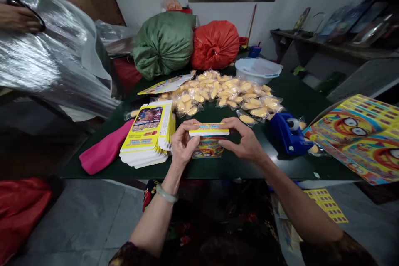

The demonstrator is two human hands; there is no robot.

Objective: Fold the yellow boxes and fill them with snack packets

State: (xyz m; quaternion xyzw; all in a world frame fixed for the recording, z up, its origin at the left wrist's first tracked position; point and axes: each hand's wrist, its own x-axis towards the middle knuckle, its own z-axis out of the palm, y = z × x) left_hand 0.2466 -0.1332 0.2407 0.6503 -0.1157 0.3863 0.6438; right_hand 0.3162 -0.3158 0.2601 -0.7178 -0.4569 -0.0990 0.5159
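Note:
Between my two hands, a small printed cardboard box [208, 148] in yellow, blue and red is held above the front of the dark green table [249, 168]. My left hand [184, 143] grips its left end, thumb on the near face and fingers along the top flap. On the right end, my right hand [241, 139] pinches the box the same way. The flap's white edge faces me. Left of my hands lies a stack of flat yellow printed cartons [146, 133]. Beyond the box spreads a pile of clear-wrapped yellow oval pieces [215, 87].
A blue tape dispenser [288, 133] and colourful display boxes [358, 129] stand right. Pink cloth [107, 147] lies left. Behind are a white basin [258, 70], green sack [165, 43] and red sack [215, 43]. At far left, another person's hand [18, 18] holds scissors over silver sheeting [56, 50].

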